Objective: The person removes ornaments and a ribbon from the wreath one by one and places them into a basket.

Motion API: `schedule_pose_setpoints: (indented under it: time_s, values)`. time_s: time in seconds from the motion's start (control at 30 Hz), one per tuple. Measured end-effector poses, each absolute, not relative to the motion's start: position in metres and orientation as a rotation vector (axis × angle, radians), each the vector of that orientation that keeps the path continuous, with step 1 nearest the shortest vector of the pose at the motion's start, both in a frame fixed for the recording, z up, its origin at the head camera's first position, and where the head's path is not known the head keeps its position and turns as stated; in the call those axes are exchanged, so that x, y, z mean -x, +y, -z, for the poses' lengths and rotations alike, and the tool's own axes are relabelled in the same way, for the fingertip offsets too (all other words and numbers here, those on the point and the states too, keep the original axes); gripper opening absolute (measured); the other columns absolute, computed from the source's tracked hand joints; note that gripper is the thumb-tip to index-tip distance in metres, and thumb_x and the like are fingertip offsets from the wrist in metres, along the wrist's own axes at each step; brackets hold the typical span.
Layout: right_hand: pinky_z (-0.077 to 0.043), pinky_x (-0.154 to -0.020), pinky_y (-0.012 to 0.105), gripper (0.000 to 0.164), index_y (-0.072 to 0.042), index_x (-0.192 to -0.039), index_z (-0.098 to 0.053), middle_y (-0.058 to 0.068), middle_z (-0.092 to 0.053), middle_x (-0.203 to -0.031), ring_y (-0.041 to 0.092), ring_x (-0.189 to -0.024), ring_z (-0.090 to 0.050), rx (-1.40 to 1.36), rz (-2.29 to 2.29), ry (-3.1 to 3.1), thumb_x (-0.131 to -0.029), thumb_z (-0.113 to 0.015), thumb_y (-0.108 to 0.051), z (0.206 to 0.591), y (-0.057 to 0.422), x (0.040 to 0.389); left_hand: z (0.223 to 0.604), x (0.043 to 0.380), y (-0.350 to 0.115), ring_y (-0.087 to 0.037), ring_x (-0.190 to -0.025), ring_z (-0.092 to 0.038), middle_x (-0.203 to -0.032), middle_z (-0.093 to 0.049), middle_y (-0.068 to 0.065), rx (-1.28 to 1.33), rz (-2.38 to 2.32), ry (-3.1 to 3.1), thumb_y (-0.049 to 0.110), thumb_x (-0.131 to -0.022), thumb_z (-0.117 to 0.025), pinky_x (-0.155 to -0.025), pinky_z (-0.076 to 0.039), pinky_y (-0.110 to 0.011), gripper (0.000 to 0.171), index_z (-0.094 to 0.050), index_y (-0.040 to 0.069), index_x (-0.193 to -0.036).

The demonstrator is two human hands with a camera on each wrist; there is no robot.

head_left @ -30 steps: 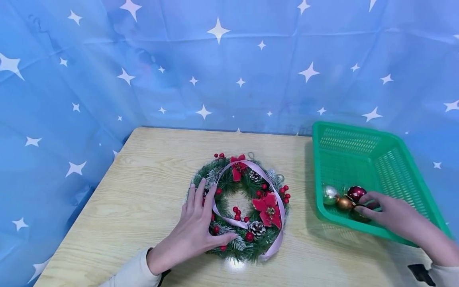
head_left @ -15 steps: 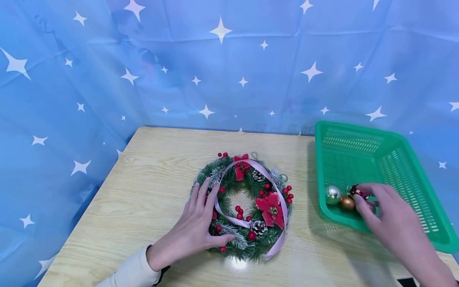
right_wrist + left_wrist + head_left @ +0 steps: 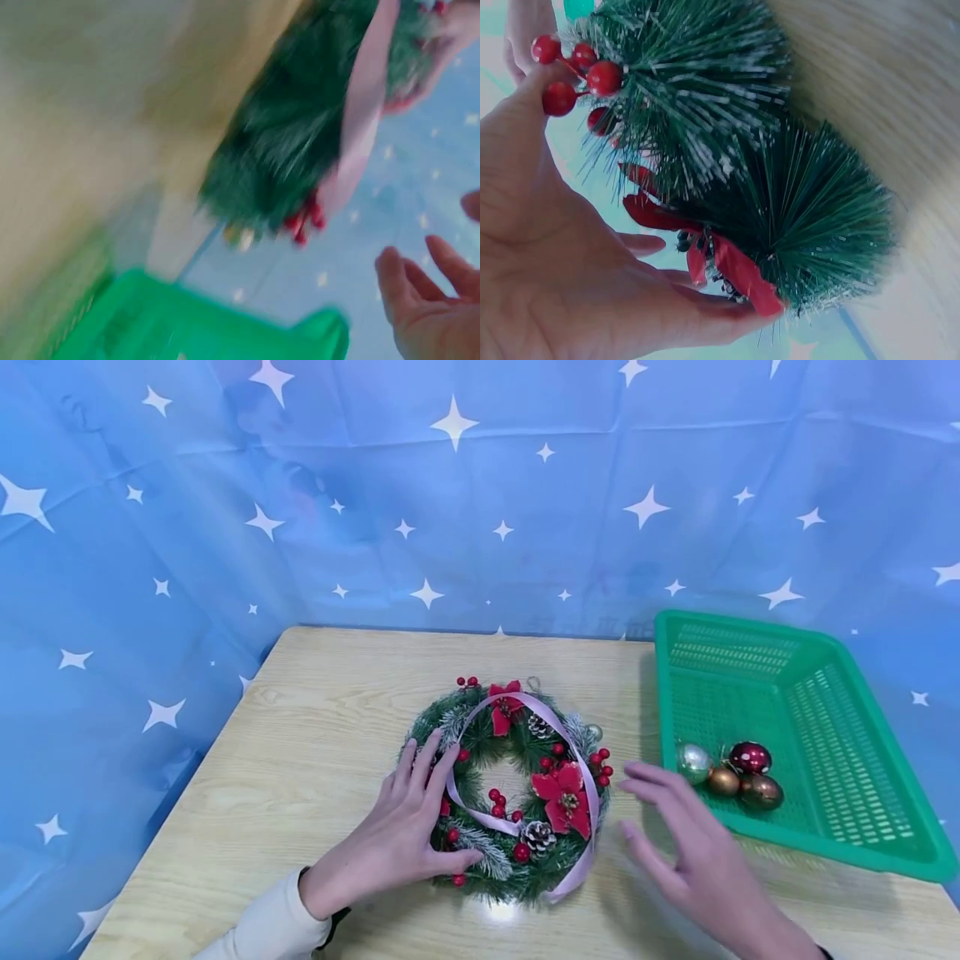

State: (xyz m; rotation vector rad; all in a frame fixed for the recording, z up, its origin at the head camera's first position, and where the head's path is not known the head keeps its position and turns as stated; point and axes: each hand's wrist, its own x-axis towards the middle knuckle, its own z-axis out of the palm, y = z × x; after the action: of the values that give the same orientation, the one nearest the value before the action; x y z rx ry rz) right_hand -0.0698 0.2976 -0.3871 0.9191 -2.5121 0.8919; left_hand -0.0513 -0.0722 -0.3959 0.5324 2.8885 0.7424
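Note:
A green Christmas wreath lies on the table, trimmed with red poinsettias, red berries, pine cones and a loosely looped pale lilac ribbon. My left hand rests on the wreath's left side with fingers spread; the left wrist view has its thumb by a cluster of berries. Between the wreath and the basket, my right hand holds nothing, its fingers extended toward the wreath. Several baubles sit in the basket's near left corner: a silver one, dark red and bronze-brown ones among them.
The green plastic basket stands on the right of the wooden table. Behind the table hangs a blue cloth with white stars. A small pale ball sits at the wreath's upper right edge.
My right hand has let go of the baubles, come out of the basket and moved left toward the wreath. The baubles remain in the basket. My left hand has stayed on the wreath.

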Motion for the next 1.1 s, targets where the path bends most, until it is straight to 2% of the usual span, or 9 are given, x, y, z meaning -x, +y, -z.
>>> schedule_pose_setpoints:
  time_s: [0.07,0.17,0.27,0.33,0.57,0.77,0.93,1.1]
  values:
    - [-0.037,-0.116,0.022,0.060,-0.007,-0.146,-0.064,0.006,-0.053,-0.159,0.028,-0.140,-0.055,-0.945,-0.882,-2.564,-0.091,-0.085,-0.018,0.391,0.288,0.066,0.395,0.052,-0.074,-0.058,-0.160,0.001,-0.182,0.006,-0.017,-0.535,-0.737,2.878,0.068,-0.088,-0.083,-0.115,-0.023,-0.083,0.129,-0.008,0.012,-0.177]
    - [-0.047,-0.113,0.049,0.075,-0.010,-0.153,-0.058,0.005,-0.044,-0.167,0.030,-0.147,-0.048,-0.953,-0.881,-2.616,-0.089,-0.091,-0.032,0.398,0.277,0.065,0.394,0.053,-0.077,-0.058,-0.161,0.001,-0.182,0.006,-0.016,-0.537,-0.738,2.859,0.068,-0.088,-0.082,-0.114,-0.023,-0.084,0.128,-0.008,0.014,-0.177]
    - [-0.043,-0.103,0.079,0.087,-0.010,-0.157,-0.054,0.009,-0.036,-0.172,0.037,-0.153,-0.039,-0.953,-0.889,-2.623,-0.086,-0.092,-0.042,0.407,0.271,0.071,0.394,0.052,-0.079,-0.058,-0.160,0.000,-0.182,0.007,-0.015,-0.533,-0.749,2.841,0.069,-0.088,-0.081,-0.112,-0.023,-0.086,0.127,-0.008,0.015,-0.177]
    - [-0.038,-0.100,0.086,0.091,-0.012,-0.159,-0.052,0.012,-0.032,-0.174,0.041,-0.155,-0.033,-0.942,-0.896,-2.634,-0.085,-0.092,-0.046,0.413,0.268,0.076,0.394,0.051,-0.080,-0.058,-0.160,0.000,-0.182,0.007,-0.014,-0.527,-0.762,2.832,0.069,-0.089,-0.081,-0.111,-0.023,-0.087,0.126,-0.009,0.015,-0.177]
    - [-0.038,-0.097,0.088,0.100,-0.013,-0.163,-0.047,0.016,-0.028,-0.175,0.050,-0.154,-0.033,-0.915,-0.860,-2.748,-0.083,-0.091,-0.054,0.426,0.262,0.083,0.396,0.050,-0.078,-0.056,-0.161,0.002,-0.181,0.003,-0.018,-0.508,-0.825,2.845,0.068,-0.091,-0.081,-0.117,-0.018,-0.082,0.124,-0.010,0.013,-0.177]
    - [-0.042,-0.097,0.084,0.099,-0.015,-0.164,-0.047,0.017,-0.028,-0.175,0.050,-0.152,-0.035,-0.833,-0.795,-2.845,-0.086,-0.088,-0.061,0.427,0.259,0.081,0.394,0.043,-0.071,-0.053,-0.162,0.002,-0.181,-0.003,-0.020,-0.380,-0.918,2.902,0.067,-0.093,-0.079,-0.119,-0.014,-0.081,0.119,-0.015,0.011,-0.176]
    - [-0.046,-0.098,0.081,0.100,-0.018,-0.166,-0.044,0.018,-0.028,-0.174,0.051,-0.151,-0.037,-0.774,-0.724,-2.905,-0.089,-0.080,-0.070,0.426,0.254,0.073,0.390,0.039,-0.065,-0.056,-0.161,-0.006,-0.179,-0.012,-0.023,-0.296,-0.890,2.976,0.069,-0.090,-0.080,-0.116,-0.018,-0.083,0.119,-0.023,0.007,-0.174]
    - [-0.046,-0.101,0.078,0.097,-0.017,-0.165,-0.045,0.019,-0.029,-0.172,0.050,-0.150,-0.037,-0.736,-0.706,-2.922,-0.091,-0.078,-0.070,0.425,0.247,0.064,0.390,0.037,-0.062,-0.060,-0.159,-0.011,-0.177,-0.013,-0.027,-0.279,-0.856,2.958,0.073,-0.086,-0.081,-0.114,-0.022,-0.084,0.125,-0.022,0.008,-0.174]
